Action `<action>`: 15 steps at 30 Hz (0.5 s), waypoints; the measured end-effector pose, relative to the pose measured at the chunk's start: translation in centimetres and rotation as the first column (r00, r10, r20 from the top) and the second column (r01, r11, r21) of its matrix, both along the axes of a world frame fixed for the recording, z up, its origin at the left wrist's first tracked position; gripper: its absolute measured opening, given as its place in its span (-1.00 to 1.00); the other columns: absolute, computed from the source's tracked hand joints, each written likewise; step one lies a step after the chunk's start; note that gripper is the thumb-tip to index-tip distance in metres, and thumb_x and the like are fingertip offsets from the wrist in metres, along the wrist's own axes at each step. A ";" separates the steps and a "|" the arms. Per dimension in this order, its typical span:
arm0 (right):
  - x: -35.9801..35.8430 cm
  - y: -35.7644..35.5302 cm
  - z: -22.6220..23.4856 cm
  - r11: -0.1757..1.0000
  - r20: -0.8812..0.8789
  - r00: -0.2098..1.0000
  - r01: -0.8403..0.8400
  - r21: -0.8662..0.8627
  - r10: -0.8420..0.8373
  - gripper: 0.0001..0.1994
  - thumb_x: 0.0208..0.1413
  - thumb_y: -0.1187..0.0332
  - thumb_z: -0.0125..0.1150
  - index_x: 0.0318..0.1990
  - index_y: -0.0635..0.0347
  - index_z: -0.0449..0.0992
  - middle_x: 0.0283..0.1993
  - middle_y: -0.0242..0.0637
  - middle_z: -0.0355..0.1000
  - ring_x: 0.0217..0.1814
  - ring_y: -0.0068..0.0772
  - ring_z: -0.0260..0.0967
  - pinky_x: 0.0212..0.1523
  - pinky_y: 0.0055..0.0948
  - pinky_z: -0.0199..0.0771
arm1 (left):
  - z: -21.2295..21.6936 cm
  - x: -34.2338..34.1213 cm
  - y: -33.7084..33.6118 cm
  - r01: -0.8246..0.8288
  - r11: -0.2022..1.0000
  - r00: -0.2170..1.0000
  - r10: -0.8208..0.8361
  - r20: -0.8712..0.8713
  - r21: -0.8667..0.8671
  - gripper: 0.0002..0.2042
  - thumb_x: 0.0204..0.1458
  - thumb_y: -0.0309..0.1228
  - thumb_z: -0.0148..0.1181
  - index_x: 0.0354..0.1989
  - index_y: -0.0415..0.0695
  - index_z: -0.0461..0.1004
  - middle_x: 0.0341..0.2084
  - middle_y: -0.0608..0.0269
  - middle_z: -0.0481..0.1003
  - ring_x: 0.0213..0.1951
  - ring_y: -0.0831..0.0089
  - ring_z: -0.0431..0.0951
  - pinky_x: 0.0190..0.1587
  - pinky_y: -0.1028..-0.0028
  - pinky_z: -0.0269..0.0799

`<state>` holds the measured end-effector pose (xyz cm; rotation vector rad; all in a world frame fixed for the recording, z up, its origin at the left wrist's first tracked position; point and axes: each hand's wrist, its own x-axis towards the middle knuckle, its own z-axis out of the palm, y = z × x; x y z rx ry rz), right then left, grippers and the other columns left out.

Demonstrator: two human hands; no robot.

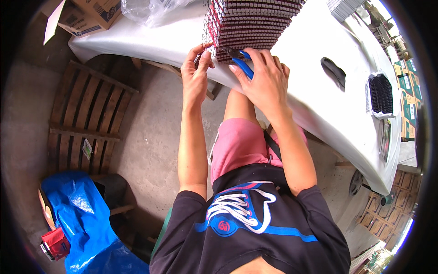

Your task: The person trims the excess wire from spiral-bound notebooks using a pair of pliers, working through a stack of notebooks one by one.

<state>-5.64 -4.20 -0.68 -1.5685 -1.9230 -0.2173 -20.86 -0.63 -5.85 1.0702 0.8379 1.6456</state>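
Here the person sat at a desk (319,91) covered in white sheeting, both hands raised to the near corner of a tall stack of spiral-bound notebooks (248,23). The stack stood on the desk's near edge, wire coils facing the person, dark red covers layered one on another.

The left hand (195,77) was pinched, thumb and forefinger closed on the wire coil end (204,48) at the stack's lower left corner. The right hand (264,80) was wrapped around blue-handled pliers (242,64), fingers folded over the grips, with the dark tip pointing at the same corner of wire. Whether the tip had bitten onto the wire could not be told; the fingers hid it.

The coil looked thin and springy, probably stiff enough to poke a fingertip yet easy to bend out of shape, so a hold right beside the loose end seemed soundest. The stack itself appeared heavy and stable as a block, though single books would likely slide off one another. The plastic grips of the pliers looked smooth, calling for a full-palm hold.

Further right on the desk lay a dark flat object (333,71) and a tray of black coils (381,93). A cardboard box (86,16) sat at the far left, a wooden pallet (86,118) on the floor, and a blue tarp (82,214) below it.
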 end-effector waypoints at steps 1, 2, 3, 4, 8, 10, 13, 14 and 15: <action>-0.2 0.1 0.0 1.000 0.005 1.000 0.002 -0.011 -0.002 -0.61 -0.09 0.02 0.24 -0.15 0.03 0.46 -0.26 -0.34 0.38 -0.18 -0.26 0.36 -0.20 -0.18 0.21 | 0.1 0.0 0.0 -0.003 1.000 1.000 0.003 0.001 0.001 -0.74 0.11 -0.36 0.10 -0.08 -0.23 0.44 -0.53 0.43 0.36 -0.44 0.66 0.30 -0.29 0.64 0.25; -0.4 0.2 0.1 1.000 0.010 1.000 0.005 -0.022 -0.005 -0.61 -0.08 0.02 0.24 -0.15 0.03 0.46 -0.26 -0.34 0.38 -0.18 -0.26 0.36 -0.22 -0.18 0.21 | 0.1 0.0 0.0 -0.001 1.000 1.000 0.001 0.001 0.001 -0.74 0.12 -0.36 0.10 -0.08 -0.23 0.44 -0.53 0.43 0.36 -0.44 0.66 0.30 -0.28 0.65 0.25; -0.6 0.3 0.1 0.999 0.015 1.000 0.007 -0.032 -0.007 -0.61 -0.08 0.02 0.23 -0.16 0.03 0.46 -0.26 -0.34 0.38 -0.18 -0.26 0.36 -0.23 -0.19 0.22 | 0.2 0.1 0.0 0.002 1.000 1.000 -0.002 0.002 0.000 -0.74 0.12 -0.36 0.10 -0.08 -0.23 0.44 -0.53 0.42 0.37 -0.43 0.67 0.30 -0.28 0.65 0.25; -0.9 0.3 0.4 0.997 0.020 1.000 0.018 -0.080 -0.017 -0.63 -0.07 0.02 0.22 -0.19 0.04 0.46 -0.29 -0.32 0.38 -0.21 -0.23 0.38 -0.25 -0.18 0.26 | 0.2 0.1 0.0 0.003 1.000 1.000 -0.003 0.002 -0.001 -0.75 0.12 -0.36 0.10 -0.09 -0.23 0.44 -0.53 0.42 0.37 -0.43 0.67 0.31 -0.28 0.65 0.25; -0.7 0.6 0.4 0.988 -0.039 0.999 -0.041 -0.150 0.035 -0.65 -0.04 0.06 0.21 -0.19 0.07 0.44 -0.32 -0.21 0.43 -0.23 -0.11 0.43 -0.26 -0.11 0.38 | 0.1 0.7 0.1 0.007 1.000 0.998 -0.007 0.064 0.003 -0.76 0.15 -0.35 0.06 -0.09 -0.23 0.42 -0.52 0.40 0.38 -0.41 0.66 0.33 -0.27 0.64 0.27; -0.5 0.8 0.8 0.952 -0.112 0.993 -0.075 -0.297 0.043 -0.66 0.01 0.09 0.19 -0.15 0.09 0.43 -0.29 -0.15 0.45 -0.24 -0.02 0.44 -0.26 -0.10 0.42 | -0.1 1.2 0.2 0.013 1.000 0.988 -0.016 0.151 0.017 -0.77 0.17 -0.34 0.03 -0.10 -0.22 0.40 -0.49 0.38 0.40 -0.40 0.65 0.35 -0.26 0.63 0.29; -0.3 1.0 0.9 0.934 -0.107 0.992 -0.099 -0.344 0.066 -0.66 0.00 0.10 0.21 -0.16 0.11 0.43 -0.31 -0.12 0.47 -0.28 0.03 0.44 -0.32 -0.09 0.43 | -0.2 1.8 0.4 0.049 0.999 0.930 -0.052 0.364 0.018 -0.78 0.19 -0.33 -0.02 -0.13 -0.23 0.37 -0.43 0.33 0.43 -0.39 0.62 0.39 -0.24 0.61 0.34; -0.2 0.9 1.1 0.935 -0.108 0.993 -0.080 -0.347 0.045 -0.66 -0.02 0.10 0.22 -0.16 0.10 0.44 -0.32 -0.14 0.46 -0.26 -0.01 0.45 -0.29 -0.09 0.43 | -0.3 1.6 0.3 0.056 0.998 0.919 -0.035 0.393 -0.042 -0.78 0.19 -0.35 -0.07 -0.15 -0.25 0.35 -0.36 0.23 0.45 -0.33 0.51 0.47 -0.22 0.56 0.43; -0.2 0.6 1.5 0.935 -0.109 0.994 -0.061 -0.349 0.025 -0.65 -0.03 0.11 0.23 -0.15 0.09 0.45 -0.32 -0.16 0.46 -0.24 -0.04 0.45 -0.27 -0.08 0.42 | -0.3 1.4 0.2 0.079 0.994 0.874 -0.034 0.485 -0.072 -0.78 0.17 -0.36 -0.08 -0.15 -0.26 0.35 -0.34 0.20 0.44 -0.31 0.47 0.48 -0.22 0.55 0.45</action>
